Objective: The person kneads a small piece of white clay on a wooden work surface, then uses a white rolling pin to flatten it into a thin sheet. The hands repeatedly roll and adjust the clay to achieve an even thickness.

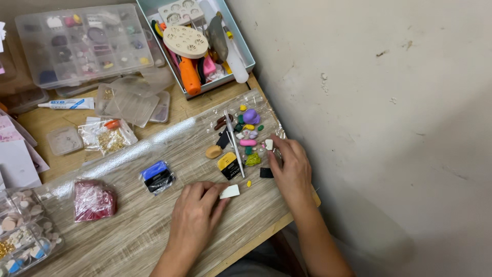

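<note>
My left hand (193, 214) rests flat on the wooden table (133, 241), its fingertips touching a small flat white piece of clay (230, 192). My right hand (290, 166) lies at the table's right edge, fingers pinching a small white bit (269, 144). Beside it lie several coloured clay lumps: purple (251, 116), pink (247, 142), green (252, 160), tan (213, 152) and a black square (266, 173). A thin metal tool (234, 143) lies across a yellow-and-black clay block (227, 165).
A blue-and-black wrapped clay block (157, 176) and a red bag (94, 200) lie on a clear plastic sheet (169, 134). A tool tray (202, 43), a clear compartment box (82, 43), a glue tube (65, 104) and bead boxes (23, 233) surround it. The wall (384, 102) is right.
</note>
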